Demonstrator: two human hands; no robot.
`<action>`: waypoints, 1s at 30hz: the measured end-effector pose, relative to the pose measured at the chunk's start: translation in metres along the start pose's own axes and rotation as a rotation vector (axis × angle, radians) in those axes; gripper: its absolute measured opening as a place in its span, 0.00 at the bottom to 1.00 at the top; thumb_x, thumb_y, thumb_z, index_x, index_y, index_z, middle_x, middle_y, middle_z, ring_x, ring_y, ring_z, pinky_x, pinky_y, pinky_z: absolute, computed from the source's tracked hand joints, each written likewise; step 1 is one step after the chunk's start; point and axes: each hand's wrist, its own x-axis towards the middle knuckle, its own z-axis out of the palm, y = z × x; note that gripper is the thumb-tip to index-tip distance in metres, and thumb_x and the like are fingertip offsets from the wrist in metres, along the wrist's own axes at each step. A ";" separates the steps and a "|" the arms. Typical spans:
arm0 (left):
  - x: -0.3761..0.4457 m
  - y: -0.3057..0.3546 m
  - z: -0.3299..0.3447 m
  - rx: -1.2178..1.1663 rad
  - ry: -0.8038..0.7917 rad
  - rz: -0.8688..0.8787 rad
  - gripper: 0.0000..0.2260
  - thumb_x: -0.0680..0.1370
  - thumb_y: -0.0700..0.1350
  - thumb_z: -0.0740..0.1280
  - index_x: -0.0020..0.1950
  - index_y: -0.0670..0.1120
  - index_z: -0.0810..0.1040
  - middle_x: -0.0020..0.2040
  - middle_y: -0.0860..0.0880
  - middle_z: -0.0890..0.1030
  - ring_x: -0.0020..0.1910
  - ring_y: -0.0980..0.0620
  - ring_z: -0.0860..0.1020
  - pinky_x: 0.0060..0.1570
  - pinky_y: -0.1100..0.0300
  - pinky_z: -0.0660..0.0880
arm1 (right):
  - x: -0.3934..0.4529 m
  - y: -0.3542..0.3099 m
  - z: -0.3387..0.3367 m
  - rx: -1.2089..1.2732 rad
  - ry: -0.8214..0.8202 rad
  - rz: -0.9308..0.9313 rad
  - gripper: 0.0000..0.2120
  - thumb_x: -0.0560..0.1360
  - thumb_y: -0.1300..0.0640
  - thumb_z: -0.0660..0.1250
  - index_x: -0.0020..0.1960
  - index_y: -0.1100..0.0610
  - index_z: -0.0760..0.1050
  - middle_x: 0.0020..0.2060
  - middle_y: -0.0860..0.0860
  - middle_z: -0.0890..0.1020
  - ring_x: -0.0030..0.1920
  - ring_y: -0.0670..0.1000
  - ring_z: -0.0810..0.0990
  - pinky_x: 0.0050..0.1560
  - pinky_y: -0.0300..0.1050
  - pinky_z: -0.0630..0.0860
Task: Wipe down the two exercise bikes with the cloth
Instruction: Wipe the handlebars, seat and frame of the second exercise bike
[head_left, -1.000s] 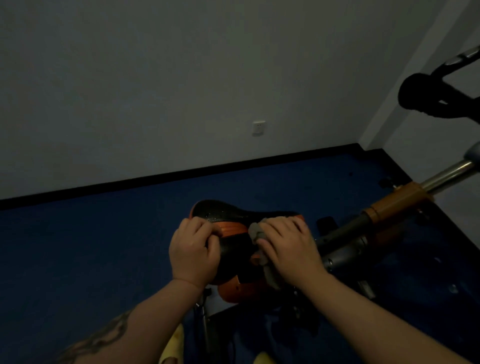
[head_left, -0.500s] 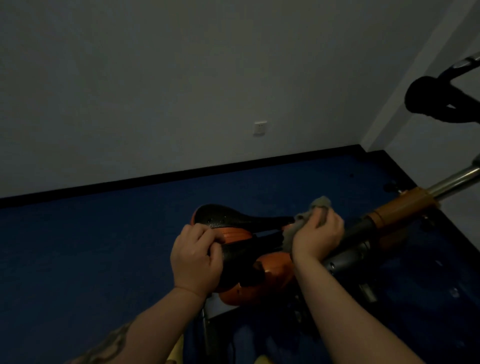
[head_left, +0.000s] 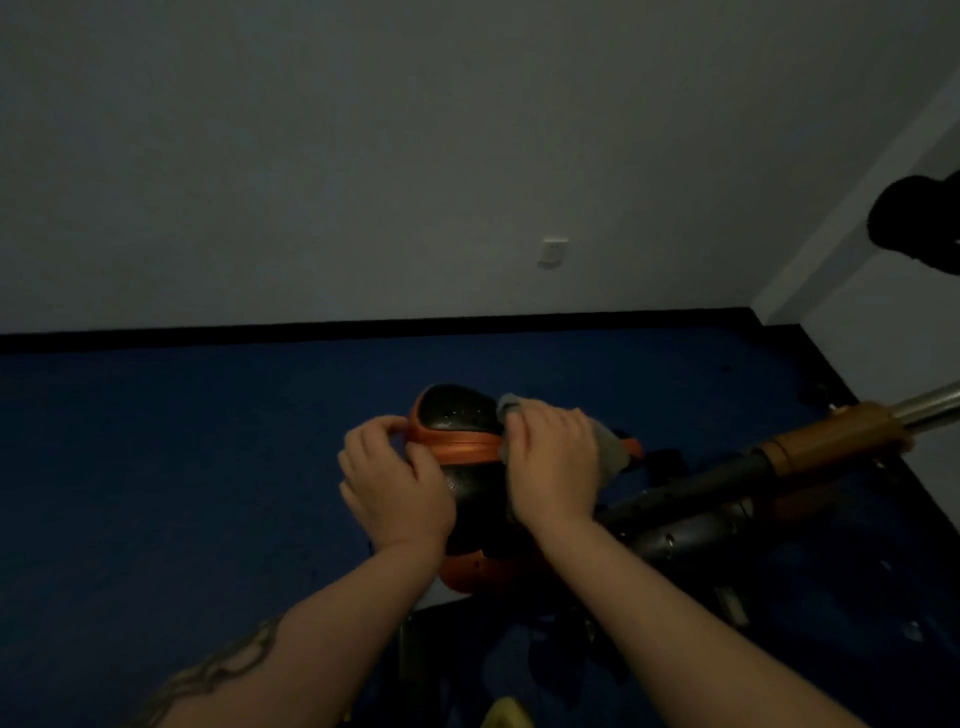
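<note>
A dark blue floor (head_left: 182, 467) runs back to a black skirting strip (head_left: 363, 328) under a pale wall (head_left: 363, 156). An exercise bike (head_left: 691, 483) stands on the floor at the near right, its base lost in shadow. Small dark specks dot the floor at far right.

The right hand (head_left: 551, 467) and the grey cloth (head_left: 607, 451) have been brought back from the saddle's (head_left: 457, 415) nose onto its top. The left hand (head_left: 397, 486) has been slid further forward along the saddle's orange edge.
</note>
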 end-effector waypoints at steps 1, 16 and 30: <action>-0.001 0.001 0.002 -0.016 -0.015 -0.141 0.06 0.77 0.41 0.60 0.52 0.50 0.71 0.53 0.51 0.73 0.53 0.51 0.71 0.53 0.54 0.64 | 0.004 -0.003 -0.001 0.027 -0.067 -0.068 0.19 0.81 0.50 0.50 0.54 0.53 0.80 0.51 0.49 0.83 0.52 0.53 0.79 0.64 0.51 0.65; 0.005 -0.001 0.005 -0.202 -0.201 -0.412 0.14 0.81 0.42 0.54 0.36 0.44 0.68 0.34 0.49 0.72 0.34 0.52 0.70 0.33 0.57 0.65 | 0.072 -0.035 0.013 0.128 -0.648 -0.117 0.19 0.83 0.44 0.47 0.70 0.45 0.67 0.69 0.48 0.71 0.66 0.53 0.70 0.62 0.53 0.69; 0.000 0.004 -0.003 -0.193 -0.204 -0.410 0.11 0.82 0.42 0.54 0.45 0.46 0.75 0.38 0.52 0.75 0.39 0.52 0.74 0.38 0.56 0.67 | 0.056 -0.052 0.019 -0.007 -0.564 -0.740 0.19 0.80 0.42 0.51 0.54 0.45 0.80 0.59 0.42 0.78 0.64 0.46 0.70 0.67 0.49 0.60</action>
